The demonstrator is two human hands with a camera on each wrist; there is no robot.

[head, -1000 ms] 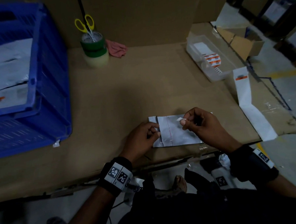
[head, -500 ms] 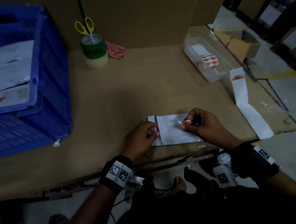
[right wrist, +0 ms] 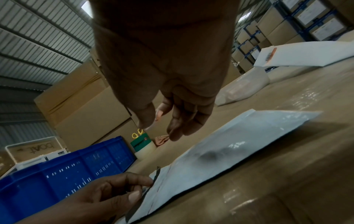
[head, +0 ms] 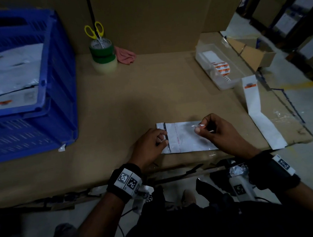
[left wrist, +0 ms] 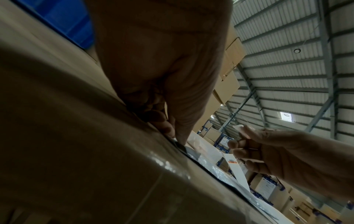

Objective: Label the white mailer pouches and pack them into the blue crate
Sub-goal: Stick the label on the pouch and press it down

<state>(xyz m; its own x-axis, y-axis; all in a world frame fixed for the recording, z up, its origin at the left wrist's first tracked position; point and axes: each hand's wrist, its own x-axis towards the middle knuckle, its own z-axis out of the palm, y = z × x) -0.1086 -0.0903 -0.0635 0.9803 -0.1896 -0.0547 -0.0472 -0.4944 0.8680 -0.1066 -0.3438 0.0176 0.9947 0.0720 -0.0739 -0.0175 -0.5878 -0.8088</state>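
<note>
Since a second ago the right hand [head: 217, 131] has lifted slightly off the white mailer pouch [head: 186, 137], still pinching a small label [head: 197, 125] between thumb and forefinger just above it. The left hand [head: 150, 146] keeps its curled fingers pressing the pouch's dark-striped flap edge on the counter [head: 115, 111]. The blue crate [head: 47, 91], with pouches inside, stands well off beyond the left hand.

1. The white mailer pouch [head: 189, 140] looks like smooth, slightly glossy plastic film.
2. The bench [head: 133, 101] is matt brown cardboard, with shiny clear tape along its near edge.
3. The blue crate [head: 59, 87] is moulded plastic.
4. The pink rag [head: 126, 55] is soft cloth.
</note>
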